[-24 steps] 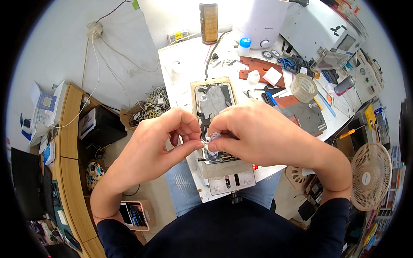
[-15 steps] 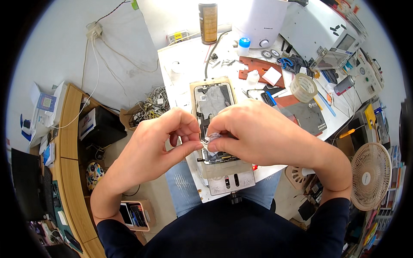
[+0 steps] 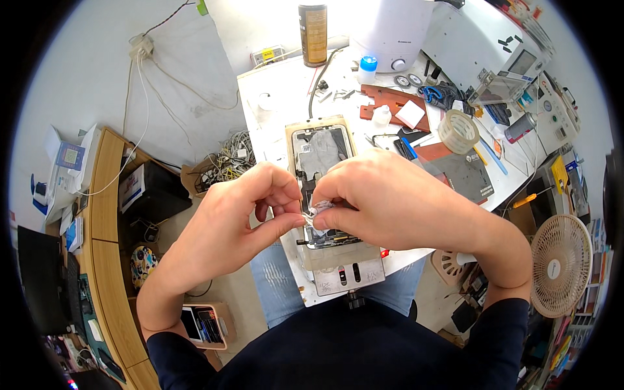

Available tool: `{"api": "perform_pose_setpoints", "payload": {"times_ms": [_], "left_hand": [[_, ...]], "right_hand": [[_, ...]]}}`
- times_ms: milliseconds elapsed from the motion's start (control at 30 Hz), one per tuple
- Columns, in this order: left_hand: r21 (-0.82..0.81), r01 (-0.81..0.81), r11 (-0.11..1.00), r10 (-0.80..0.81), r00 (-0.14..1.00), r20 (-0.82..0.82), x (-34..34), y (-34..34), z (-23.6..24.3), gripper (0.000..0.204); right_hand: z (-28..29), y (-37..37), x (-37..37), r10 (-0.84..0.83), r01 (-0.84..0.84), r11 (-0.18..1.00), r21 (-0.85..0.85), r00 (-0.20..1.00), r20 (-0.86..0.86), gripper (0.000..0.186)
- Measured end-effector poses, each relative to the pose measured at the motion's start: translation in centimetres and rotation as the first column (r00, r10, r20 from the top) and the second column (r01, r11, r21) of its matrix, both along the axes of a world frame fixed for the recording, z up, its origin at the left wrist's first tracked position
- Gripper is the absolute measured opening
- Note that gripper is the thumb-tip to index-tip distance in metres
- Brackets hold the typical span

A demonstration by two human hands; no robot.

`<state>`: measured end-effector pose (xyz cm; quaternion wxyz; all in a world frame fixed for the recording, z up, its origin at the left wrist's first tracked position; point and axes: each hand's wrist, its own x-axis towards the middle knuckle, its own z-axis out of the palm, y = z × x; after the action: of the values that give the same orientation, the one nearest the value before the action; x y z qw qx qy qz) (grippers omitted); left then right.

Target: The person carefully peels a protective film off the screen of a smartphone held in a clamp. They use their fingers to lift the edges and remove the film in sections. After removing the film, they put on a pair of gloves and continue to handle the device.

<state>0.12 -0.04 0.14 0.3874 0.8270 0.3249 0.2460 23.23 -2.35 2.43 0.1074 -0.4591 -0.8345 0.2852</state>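
Observation:
An opened phone (image 3: 320, 151) lies face down in a metal holding fixture (image 3: 342, 273) at the front of a white workbench (image 3: 281, 86). Both of my hands meet over the phone's middle. My left hand (image 3: 244, 216) and my right hand (image 3: 383, 198) pinch a small crumpled piece of clear film (image 3: 316, 214) between their fingertips, just above the phone's lower half. The right hand hides most of that lower half.
Behind the fixture stand a brown spray can (image 3: 313, 26), a white appliance (image 3: 392, 29), a roll of tape (image 3: 458, 131), a dark mat (image 3: 463, 174) and small tools. A white fan (image 3: 560, 265) stands at the right, a tangle of cables (image 3: 227, 158) on the floor at the left.
Both hands stay over the phone with hardly any shift; the fingertips keep pinching the small film piece.

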Motion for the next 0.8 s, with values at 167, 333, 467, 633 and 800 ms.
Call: {"api": "perform_pose_setpoints", "payload": {"times_ms": [167,333,467,633,800], "left_hand": [[-0.011,-0.001,1.000,0.001,1.000,-0.009,0.05,-0.01,0.02,0.026],[-0.045,-0.011,0.999,0.010,1.000,-0.020,0.01,-0.07,-0.04,0.030],[-0.043,-0.002,0.999,0.001,0.999,-0.036,-0.02,-0.03,0.08,0.032],[-0.046,0.013,0.999,-0.014,1.000,-0.023,-0.03,0.02,-0.07,0.032],[-0.044,0.028,0.999,-0.030,0.999,-0.035,0.13,0.02,0.06,0.032]], "right_hand": [[0.06,-0.03,0.04,-0.006,0.006,1.000,-0.004,1.000,-0.008,0.023],[-0.19,-0.05,0.02,-0.007,0.007,1.000,0.021,1.000,-0.017,0.024],[-0.07,0.00,-0.02,-0.005,0.005,1.000,0.009,1.000,-0.010,0.025],[0.31,0.08,-0.03,-0.011,0.012,0.999,-0.035,1.000,0.010,0.024],[-0.05,0.05,0.21,0.000,0.000,1.000,-0.005,1.000,-0.018,0.023]]}}
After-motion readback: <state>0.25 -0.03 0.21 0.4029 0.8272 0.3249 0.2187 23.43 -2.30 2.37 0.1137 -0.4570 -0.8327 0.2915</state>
